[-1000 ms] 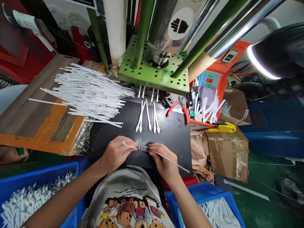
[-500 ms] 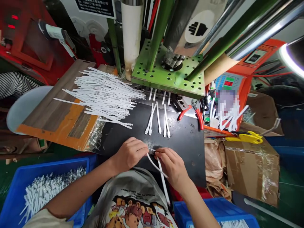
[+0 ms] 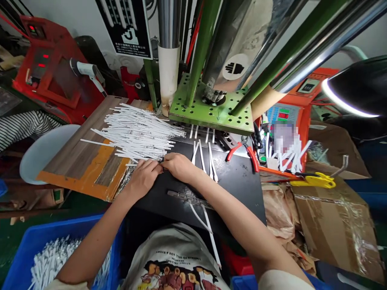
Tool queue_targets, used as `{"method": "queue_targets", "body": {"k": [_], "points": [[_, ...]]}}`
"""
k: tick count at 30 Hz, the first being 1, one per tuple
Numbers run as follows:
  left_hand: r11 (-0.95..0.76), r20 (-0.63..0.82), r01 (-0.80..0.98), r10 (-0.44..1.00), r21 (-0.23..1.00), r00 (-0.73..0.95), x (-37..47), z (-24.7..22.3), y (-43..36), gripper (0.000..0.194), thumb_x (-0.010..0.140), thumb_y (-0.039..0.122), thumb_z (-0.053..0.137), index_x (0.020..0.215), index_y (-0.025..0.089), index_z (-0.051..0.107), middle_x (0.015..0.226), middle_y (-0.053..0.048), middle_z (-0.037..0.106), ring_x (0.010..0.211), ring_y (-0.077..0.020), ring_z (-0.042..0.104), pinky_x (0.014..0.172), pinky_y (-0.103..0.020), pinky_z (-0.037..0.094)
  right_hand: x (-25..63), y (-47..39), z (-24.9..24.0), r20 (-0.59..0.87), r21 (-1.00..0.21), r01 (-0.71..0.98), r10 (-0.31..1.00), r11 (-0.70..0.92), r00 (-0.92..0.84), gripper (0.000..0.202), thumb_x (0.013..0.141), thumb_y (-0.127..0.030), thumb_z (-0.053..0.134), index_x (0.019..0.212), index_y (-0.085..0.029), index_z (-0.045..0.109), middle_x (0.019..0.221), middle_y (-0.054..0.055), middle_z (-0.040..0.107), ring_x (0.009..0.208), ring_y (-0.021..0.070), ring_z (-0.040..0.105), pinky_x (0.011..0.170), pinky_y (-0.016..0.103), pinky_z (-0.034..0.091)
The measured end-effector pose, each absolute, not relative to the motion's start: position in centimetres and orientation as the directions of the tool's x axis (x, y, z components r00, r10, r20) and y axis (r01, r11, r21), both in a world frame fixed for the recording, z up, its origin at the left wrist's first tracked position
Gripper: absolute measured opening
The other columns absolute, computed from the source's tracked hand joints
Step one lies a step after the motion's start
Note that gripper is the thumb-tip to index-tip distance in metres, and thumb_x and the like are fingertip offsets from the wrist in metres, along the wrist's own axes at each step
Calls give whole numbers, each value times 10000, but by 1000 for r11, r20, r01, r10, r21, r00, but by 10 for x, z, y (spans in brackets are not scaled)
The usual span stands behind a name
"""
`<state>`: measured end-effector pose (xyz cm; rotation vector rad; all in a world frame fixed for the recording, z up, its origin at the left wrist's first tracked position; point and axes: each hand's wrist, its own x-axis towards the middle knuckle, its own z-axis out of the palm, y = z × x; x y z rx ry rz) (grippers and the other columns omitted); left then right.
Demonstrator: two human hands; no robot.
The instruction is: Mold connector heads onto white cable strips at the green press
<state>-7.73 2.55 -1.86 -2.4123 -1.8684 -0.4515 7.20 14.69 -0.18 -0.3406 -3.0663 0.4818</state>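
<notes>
My left hand [image 3: 144, 176] and my right hand [image 3: 179, 166] meet at the near edge of a big pile of white strips [image 3: 136, 131]. Fingers of both are closed at the pile's lower right; what they pinch is hidden. Nearer to me lies a narrow metal fixture [image 3: 184, 197] on the black table [image 3: 238, 193]. Two white strips [image 3: 211, 237] run from the fixture over the table's front edge. Several loose strips [image 3: 211, 161] lie beyond my right forearm. More strip ends show under the green press plate [image 3: 211, 110].
Red-handled pliers [image 3: 252, 157] lie right of the press. A yellow-handled tool [image 3: 314, 181] rests by a cardboard box [image 3: 335, 229]. Blue bin [image 3: 27, 245] with white strips stands lower left; a lamp [image 3: 359, 84] hangs at right.
Both hands have left the metal fixture and moved forward and left to the pile. The fixture stays behind with two strips at it. The view has shifted.
</notes>
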Motion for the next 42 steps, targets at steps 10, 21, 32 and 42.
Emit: {"method": "queue_targets", "body": {"k": [10,21,32,42], "points": [[-301,584,609,737,734,-340,-85,26,5,73,910,176,588,906,199,656,808,-10,670,722,-135,651,684,-276,543,145,114,-1,118,-124,456,470,881,-875,257,990,-142,390,918,-131,636,864,94,590,741,191,531,674,308,392],[-334,364,519,930,787,45,-24,-19,-1,187,915,141,594,1019,220,727,971,-42,705,847,-132,678,750,-234,562,242,31,-31,308,-783,388,845,487,-438,135,927,-113,562,972,-211,643,963,49,721,969,174,687,864,312,562],[-493,376,667,868,559,326,-14,-18,1,106,938,138,541,994,157,629,944,-64,717,914,-182,673,828,-327,502,235,31,-32,450,-560,460,719,689,-529,175,895,-35,552,973,-191,563,936,85,677,846,178,643,738,313,531],[-502,415,709,854,496,314,-8,-23,0,111,914,112,571,995,160,628,939,-55,724,923,-193,677,824,-337,507,237,32,-31,382,-584,476,740,658,-553,134,931,-77,506,968,-194,562,941,74,660,838,170,622,736,296,510]]}}
